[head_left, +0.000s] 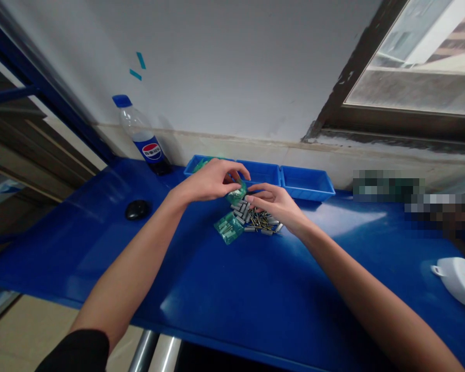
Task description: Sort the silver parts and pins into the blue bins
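Observation:
My left hand (211,181) hovers over the blue table (201,289) with its fingers curled round a small green plastic bag (237,195). My right hand (274,204) rests beside it, fingers together on a pile of several small metal cylinders and pins (256,219). A second green bag (228,228) with parts inside lies flat on the table just in front of the pile.
Three blue bins (308,184) stand in a row against the wall behind my hands. A plastic bottle (141,135) stands at the back left, with a black computer mouse (137,209) in front of it. A white device (461,279) lies at the right edge.

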A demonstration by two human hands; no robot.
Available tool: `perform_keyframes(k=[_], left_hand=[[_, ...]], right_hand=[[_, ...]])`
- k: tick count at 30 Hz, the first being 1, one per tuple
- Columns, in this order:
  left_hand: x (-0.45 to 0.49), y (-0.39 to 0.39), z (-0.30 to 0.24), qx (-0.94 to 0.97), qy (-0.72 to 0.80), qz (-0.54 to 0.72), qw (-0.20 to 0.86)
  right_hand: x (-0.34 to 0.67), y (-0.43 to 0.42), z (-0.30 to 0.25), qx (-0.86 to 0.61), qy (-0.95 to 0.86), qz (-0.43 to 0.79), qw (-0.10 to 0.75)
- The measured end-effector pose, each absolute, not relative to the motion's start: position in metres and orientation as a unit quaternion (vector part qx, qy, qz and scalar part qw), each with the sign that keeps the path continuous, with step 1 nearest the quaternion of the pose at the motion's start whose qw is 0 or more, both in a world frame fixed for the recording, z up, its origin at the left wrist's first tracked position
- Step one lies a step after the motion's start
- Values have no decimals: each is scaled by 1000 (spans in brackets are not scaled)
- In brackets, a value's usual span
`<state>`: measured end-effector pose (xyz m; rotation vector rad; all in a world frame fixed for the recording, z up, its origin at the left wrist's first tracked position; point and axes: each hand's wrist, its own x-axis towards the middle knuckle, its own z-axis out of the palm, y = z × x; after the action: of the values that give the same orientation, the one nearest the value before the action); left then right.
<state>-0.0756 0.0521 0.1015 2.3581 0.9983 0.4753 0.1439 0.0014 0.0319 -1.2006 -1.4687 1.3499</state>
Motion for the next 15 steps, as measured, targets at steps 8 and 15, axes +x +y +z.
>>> perform_keyframes(k=[8, 15], left_hand=[[-73, 50, 102, 847, 345, 207, 348], [-80, 51, 107, 833, 350, 189, 385]], right_hand=[[146, 2, 32, -452, -569, 565, 391], [145, 3, 30, -423, -558, 578, 420]])
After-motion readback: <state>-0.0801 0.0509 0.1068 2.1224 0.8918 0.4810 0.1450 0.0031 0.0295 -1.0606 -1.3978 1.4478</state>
